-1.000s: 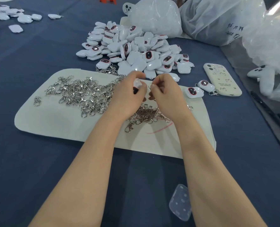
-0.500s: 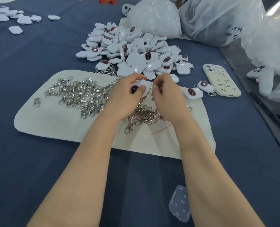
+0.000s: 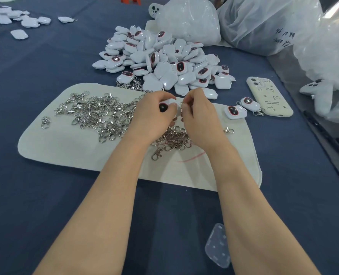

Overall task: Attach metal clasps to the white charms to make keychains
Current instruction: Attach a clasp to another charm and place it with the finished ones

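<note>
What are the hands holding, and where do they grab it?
The left hand grips a white charm around its body. The right hand pinches a metal clasp by its ring, beside the charm.

A white rounded plastic charm (image 3: 167,105) with a dark oval face is held just beside a small silver metal clasp (image 3: 181,105).

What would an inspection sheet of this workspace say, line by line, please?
Surface: blue cloth with a white mat lying on it.
Job's things: pile of charms behind the mat; heap of clasps on the mat; two finished keychains near the mat's far right corner.
Clutter: phone right of the mat; clear plastic piece near the front.
Hands: left hand grips a charm; right hand pinches a clasp next to it.
Cables: nothing seen.
Surroundings: plastic bags at the back.
</note>
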`<state>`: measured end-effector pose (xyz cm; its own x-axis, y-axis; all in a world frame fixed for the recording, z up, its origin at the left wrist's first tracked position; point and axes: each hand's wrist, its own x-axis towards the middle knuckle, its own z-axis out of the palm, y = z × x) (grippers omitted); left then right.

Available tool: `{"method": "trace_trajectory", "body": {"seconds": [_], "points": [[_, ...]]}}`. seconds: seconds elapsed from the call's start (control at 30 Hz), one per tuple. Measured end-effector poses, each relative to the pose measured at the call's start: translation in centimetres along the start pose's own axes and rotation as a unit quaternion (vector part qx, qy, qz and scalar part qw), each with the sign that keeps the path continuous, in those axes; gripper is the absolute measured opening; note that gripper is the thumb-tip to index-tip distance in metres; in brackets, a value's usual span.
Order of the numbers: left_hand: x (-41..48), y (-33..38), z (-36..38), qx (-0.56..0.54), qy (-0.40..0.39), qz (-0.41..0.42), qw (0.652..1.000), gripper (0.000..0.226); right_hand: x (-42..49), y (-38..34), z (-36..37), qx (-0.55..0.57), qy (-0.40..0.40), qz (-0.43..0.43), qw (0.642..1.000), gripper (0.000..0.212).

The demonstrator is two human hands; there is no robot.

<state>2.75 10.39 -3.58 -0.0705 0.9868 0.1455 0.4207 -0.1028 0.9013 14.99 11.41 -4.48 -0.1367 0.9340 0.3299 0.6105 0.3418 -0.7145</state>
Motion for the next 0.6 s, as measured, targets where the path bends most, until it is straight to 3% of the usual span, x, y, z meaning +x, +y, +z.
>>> {"method": "trace_trajectory", "body": {"seconds": [0.6], "points": [[0.01,-0.24,0.16,-0.021,0.01,-0.014,1.0,0.021,0.06,-0.02,0.7,-0.042,0.0,-0.026,0.999,0.015]]}}
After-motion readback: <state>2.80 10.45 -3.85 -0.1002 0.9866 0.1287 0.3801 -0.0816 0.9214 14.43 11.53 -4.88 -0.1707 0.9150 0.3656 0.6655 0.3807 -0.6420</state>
